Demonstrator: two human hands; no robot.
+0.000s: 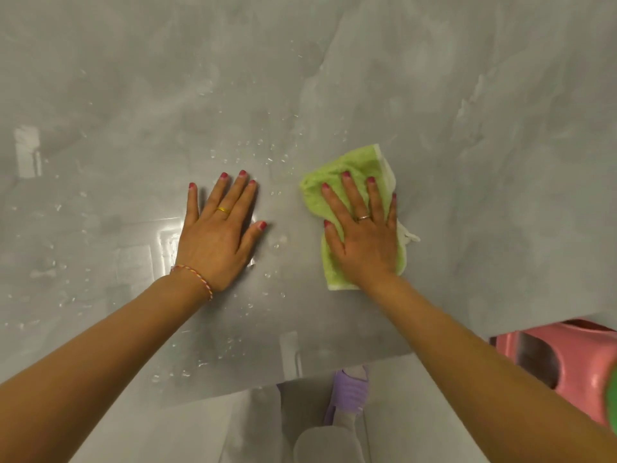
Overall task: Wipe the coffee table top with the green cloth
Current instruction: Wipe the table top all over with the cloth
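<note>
Green cloth (337,182) under flat right hand (364,238) (fingers (352,192) seemingly spread).

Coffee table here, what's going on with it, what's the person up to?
A person is wiping the grey coffee table top. The right hand presses flat on the green cloth, fingers spread. The left hand rests flat on the bare surface beside it, holding nothing. Water droplets are scattered ahead of and around the left hand, so that part looks not yet wiped. A pink stool stands by the table's near right edge.
</note>
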